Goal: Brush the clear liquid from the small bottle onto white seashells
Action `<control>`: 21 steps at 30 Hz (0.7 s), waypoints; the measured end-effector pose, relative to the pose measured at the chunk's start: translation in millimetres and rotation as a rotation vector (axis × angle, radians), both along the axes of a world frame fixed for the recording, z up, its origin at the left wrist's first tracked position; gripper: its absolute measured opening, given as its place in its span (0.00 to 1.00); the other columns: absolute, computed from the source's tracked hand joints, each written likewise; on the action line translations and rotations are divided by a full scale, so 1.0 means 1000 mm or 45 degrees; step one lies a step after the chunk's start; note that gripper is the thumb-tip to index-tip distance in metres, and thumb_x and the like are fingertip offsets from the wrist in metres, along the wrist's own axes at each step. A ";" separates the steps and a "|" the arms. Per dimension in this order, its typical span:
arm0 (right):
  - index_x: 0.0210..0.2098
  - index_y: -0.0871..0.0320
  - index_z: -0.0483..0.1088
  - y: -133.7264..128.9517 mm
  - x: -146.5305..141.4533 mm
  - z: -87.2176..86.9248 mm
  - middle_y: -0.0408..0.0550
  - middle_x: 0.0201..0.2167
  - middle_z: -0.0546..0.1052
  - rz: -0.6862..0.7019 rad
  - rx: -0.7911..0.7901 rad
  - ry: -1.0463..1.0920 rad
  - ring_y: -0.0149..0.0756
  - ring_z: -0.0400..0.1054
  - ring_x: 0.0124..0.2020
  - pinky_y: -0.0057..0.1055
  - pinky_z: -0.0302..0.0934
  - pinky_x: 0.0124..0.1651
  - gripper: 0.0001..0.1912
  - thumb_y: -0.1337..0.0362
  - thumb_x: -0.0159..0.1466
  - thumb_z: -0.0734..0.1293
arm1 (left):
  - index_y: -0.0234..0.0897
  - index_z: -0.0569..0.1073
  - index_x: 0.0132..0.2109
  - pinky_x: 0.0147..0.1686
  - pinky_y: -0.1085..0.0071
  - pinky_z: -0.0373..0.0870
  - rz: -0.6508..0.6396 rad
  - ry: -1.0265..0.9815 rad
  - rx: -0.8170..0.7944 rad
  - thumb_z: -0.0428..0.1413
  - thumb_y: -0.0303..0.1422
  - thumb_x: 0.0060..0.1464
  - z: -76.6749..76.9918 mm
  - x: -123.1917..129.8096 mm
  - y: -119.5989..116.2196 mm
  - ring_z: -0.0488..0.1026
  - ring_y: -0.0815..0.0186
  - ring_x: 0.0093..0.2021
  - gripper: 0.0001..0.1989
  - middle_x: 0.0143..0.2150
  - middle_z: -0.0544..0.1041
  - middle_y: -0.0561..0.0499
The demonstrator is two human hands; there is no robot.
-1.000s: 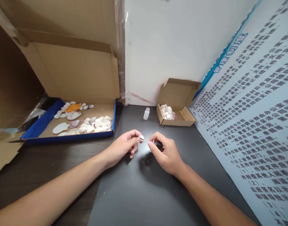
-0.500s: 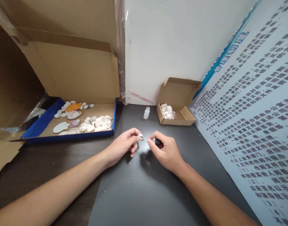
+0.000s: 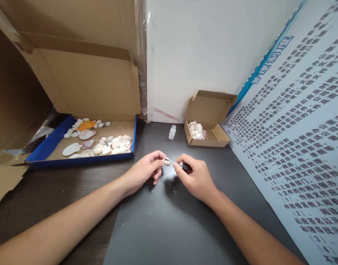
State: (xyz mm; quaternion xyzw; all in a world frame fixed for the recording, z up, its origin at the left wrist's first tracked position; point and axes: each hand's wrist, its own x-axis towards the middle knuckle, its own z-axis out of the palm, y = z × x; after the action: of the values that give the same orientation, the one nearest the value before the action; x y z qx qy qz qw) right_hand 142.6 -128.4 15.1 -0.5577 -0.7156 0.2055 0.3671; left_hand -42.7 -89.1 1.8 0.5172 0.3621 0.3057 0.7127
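Head: bottle point(image 3: 172, 133) near box point(image 3: 209, 143); right hand point(image 3: 196, 179) obscures likely cap point(image 3: 186, 167).

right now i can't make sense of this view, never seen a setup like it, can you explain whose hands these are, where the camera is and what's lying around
There is no machine here: these are one person's bare hands, seen by a camera on that person's head, looking forward and down. The left hand pinches a small white piece with a dark mark on it. The right hand holds a small black item, mostly hidden by the fingers. On the dark surface beyond them stands a small whitish bottle. To the left, an open blue-edged box holds many shells; to the right, a smaller cardboard box holds more.
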 end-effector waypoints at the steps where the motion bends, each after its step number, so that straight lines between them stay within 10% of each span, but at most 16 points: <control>1: 0.28 0.56 0.69 0.000 0.000 0.000 0.36 0.17 0.61 -0.002 -0.003 -0.009 0.28 0.54 0.19 0.26 0.49 0.25 0.10 0.60 0.64 0.64 | 0.39 0.65 0.38 0.19 0.78 0.61 -0.001 0.004 -0.001 0.54 0.38 0.58 0.000 0.000 0.000 0.58 0.74 0.16 0.08 0.16 0.62 0.61; 21: 0.29 0.56 0.68 -0.002 0.000 0.002 0.37 0.18 0.64 0.015 -0.033 -0.032 0.28 0.55 0.19 0.26 0.48 0.25 0.11 0.60 0.66 0.62 | 0.40 0.65 0.38 0.19 0.79 0.59 0.025 0.007 0.000 0.54 0.39 0.57 0.002 0.001 -0.001 0.57 0.74 0.16 0.08 0.17 0.61 0.62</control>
State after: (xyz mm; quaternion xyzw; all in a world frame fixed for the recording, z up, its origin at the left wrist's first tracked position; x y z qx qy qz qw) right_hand 142.6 -130.4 17.3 -0.5605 -0.7208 0.2099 0.3497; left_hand -41.7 -89.7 3.7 0.5143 0.3690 0.3113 0.7088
